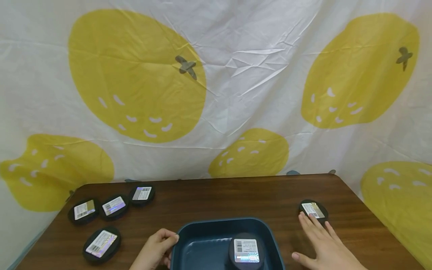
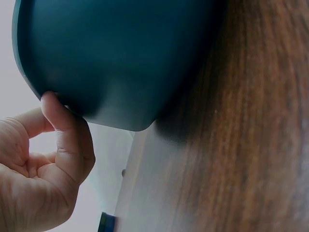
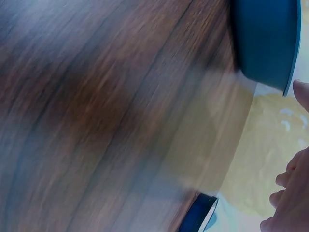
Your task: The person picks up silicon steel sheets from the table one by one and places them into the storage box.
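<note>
My left hand (image 1: 153, 249) pinches the left rim of a dark teal rectangular tray (image 1: 197, 251) at the front of the table. In the left wrist view, the thumb and curled fingers of the left hand (image 2: 53, 164) meet at the wall of the tray (image 2: 111, 58). Inside the tray, toward its right side, lies a round black container (image 1: 246, 252) with a barcode label on top. My right hand (image 1: 325, 245) spreads its fingers by another round black container (image 1: 315, 210) on the right; its fingertips overlap the near edge, and contact is hard to tell.
On the left of the brown wooden table (image 1: 216, 198) lie several more labelled black containers: one at front (image 1: 102, 245), others behind at left (image 1: 84, 210), middle (image 1: 114, 207) and right (image 1: 141, 194). A white cloth with yellow lemons (image 1: 249, 97) hangs behind the table's back edge.
</note>
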A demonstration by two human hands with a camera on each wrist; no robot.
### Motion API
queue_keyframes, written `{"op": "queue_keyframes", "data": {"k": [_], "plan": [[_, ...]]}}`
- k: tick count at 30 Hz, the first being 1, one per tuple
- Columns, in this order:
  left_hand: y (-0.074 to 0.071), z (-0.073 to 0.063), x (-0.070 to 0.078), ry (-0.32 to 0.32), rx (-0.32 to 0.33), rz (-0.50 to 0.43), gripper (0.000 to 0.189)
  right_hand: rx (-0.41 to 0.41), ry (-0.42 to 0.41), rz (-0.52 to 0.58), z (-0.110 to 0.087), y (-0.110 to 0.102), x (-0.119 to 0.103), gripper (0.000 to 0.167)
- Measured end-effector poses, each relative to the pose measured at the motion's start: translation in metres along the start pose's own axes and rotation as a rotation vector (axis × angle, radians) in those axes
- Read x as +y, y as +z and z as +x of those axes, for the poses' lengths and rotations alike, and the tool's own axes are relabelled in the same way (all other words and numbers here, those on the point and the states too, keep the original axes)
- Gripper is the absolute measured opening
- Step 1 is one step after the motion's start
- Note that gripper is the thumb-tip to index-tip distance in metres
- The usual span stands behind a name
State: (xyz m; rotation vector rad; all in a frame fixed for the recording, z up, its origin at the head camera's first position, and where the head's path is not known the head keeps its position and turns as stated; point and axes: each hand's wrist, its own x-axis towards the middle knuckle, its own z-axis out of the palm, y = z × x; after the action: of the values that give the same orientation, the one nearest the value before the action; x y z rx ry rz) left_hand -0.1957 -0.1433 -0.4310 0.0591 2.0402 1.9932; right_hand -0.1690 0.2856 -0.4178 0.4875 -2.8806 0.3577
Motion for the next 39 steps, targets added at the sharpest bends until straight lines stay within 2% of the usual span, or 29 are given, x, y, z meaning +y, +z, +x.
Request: {"op": "queue_keyframes", "data": {"k": [5, 18, 29, 39], "plan": [[0.000, -0.001, -0.001, 0.010, -0.013, -0.006, 0.018, -0.006, 0.036, -0.015, -0.002, -0.001, 0.007, 0.092], [0.000, -0.001, -0.001, 0.002, -0.006, -0.015, 0.017, -0.074, 0.141, 0.046, -0.005, -0.004, 0.027, 0.097], [0.000, 0.000, 0.000, 0.001, 0.008, -0.009, 0.018, -0.055, 0.130, -0.010, -0.006, -0.004, 0.038, 0.099], [0.000, -0.001, 0.001, 0.003, 0.015, 0.001, 0.019, -0.069, 0.165, -0.014, -0.010, -0.003, 0.049, 0.102]]}}
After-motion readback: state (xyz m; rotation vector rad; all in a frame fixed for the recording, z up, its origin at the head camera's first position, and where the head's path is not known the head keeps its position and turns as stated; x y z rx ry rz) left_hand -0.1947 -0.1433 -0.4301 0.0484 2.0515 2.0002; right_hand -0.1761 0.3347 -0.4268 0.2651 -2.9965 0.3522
